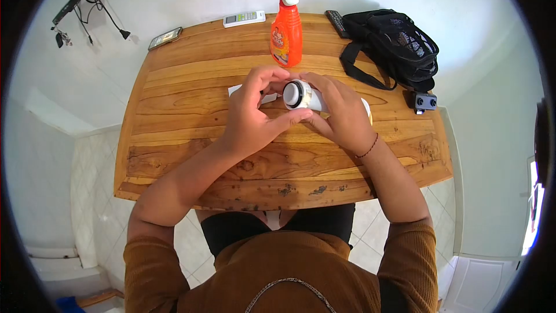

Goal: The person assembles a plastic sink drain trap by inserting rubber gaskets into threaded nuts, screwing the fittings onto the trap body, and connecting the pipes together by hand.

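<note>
Over the middle of the tabletop (191, 133), just on the near side of the orange spray bottle (286, 37), a white cylinder (316, 101) with a black ring (300, 94) lies tilted in the right hand (348, 110), its round end facing left. That hand is wrapped about the body. The left hand (250, 107) is curved in a wide C around the ringed end, its thumb by the lower edge; whether that thumb presses or merely hovers, I cannot tell. Good handling here means a firm but unsqueezed right grip, kept behind the ring so the end remains visible and reachable. The left fingers should meet the rim evenly from opposite sides, as one-sided pressure could tip the cylinder. A white item (234, 89) lies partly hidden behind the left hand; keep the wrist from brushing it.
</note>
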